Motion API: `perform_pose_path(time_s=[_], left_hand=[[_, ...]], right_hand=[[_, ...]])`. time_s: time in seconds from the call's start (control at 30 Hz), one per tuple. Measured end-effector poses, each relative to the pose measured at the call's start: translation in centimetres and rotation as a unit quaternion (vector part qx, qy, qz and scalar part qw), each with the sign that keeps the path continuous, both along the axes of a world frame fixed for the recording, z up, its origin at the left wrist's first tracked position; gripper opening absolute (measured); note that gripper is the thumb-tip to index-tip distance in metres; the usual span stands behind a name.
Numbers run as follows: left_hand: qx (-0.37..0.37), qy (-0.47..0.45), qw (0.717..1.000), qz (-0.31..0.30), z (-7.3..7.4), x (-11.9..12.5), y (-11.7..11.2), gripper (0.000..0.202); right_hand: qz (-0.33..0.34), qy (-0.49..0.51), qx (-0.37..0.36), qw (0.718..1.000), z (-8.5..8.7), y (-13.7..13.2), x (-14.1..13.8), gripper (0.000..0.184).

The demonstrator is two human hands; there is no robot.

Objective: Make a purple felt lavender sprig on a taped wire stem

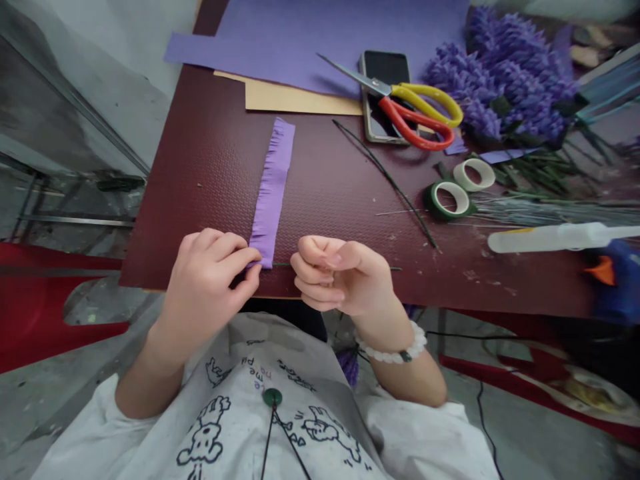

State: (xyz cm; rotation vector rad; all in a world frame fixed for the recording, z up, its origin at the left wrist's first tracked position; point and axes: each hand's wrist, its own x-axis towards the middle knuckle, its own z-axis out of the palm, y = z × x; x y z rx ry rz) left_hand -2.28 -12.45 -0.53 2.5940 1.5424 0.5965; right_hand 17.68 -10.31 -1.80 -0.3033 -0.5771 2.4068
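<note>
A strip of purple fringed paper (273, 183) lies lengthwise on the table, its cut edge on the left. My left hand (207, 273) pinches the strip's near end, where a thin green wire stem (283, 265) meets the paper. To the right, the stem runs behind my right hand (337, 273), and its tip shows beyond the wrist side. The fingers of that hand are curled with the thumb pressed against the index finger, closed at the stem; the exact contact is hidden.
Scissors (420, 113) rest across a phone (385, 63). Beyond are purple sheets (320, 40) and purple flower bunches (510, 73). At right lie tape rolls (450, 200), thin wires (545, 210), a glue stick in a blue glue gun (620, 280), and a loose green stem (385, 177).
</note>
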Motion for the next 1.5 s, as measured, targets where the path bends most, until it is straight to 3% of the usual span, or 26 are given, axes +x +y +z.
perform_pose_path(time_s=[0.8, 1.17, 1.5], left_hand=[[-0.009, -0.009, 1.000, 0.011, 0.00, -0.02, -0.06, 0.014], [-0.006, -0.009, 1.000, 0.008, -0.02, -0.07, -0.06, 0.014], [-0.008, -0.004, 1.000, 0.008, -0.06, -0.08, -0.10, 0.014]], right_hand=[[-0.053, -0.046, -0.017, 0.997, 0.11, -0.13, -0.22, 0.007], [-0.066, -0.045, 0.013, 0.997, -0.17, -0.25, -0.36, 0.010], [-0.092, -0.114, 0.021, 0.989, -0.28, -0.52, -0.65, 0.009]])
